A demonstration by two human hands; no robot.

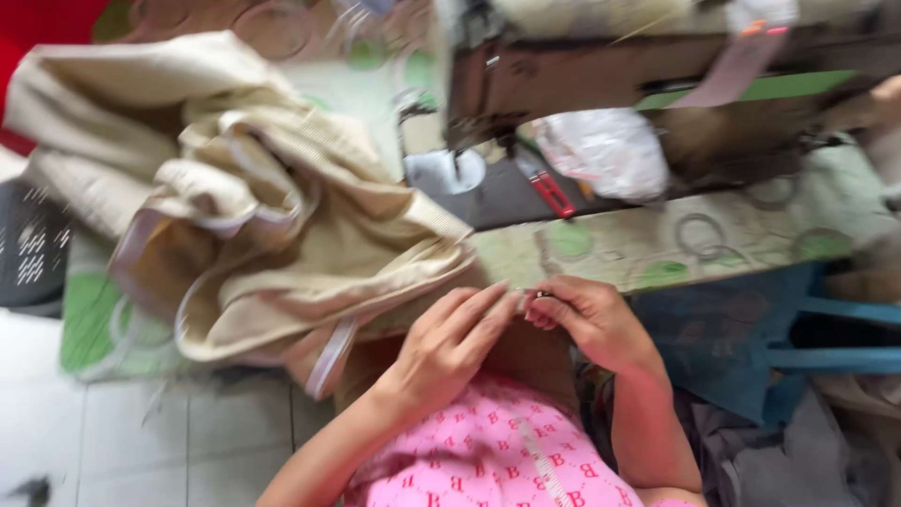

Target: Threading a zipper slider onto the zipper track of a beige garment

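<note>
My left hand [449,340] lies flat on brown fabric [526,352] at the table's front edge, fingers pointing right. Beside it, my right hand [587,317] pinches a small dark metal piece [543,295] between thumb and fingertips, touching the left hand's fingertips. A heap of cream fabric with white trim [282,216] spreads over the table to the left, its lower edge reaching my left hand. The picture is blurred by motion.
A sewing machine [601,75] stands at the back with its presser foot [449,169]. Red-handled snips [549,192] and a crumpled white plastic bag [605,150] lie by it. A green-circled cloth [713,239] covers the table. Blue frame [826,357] at right; tiled floor [141,441] lower left.
</note>
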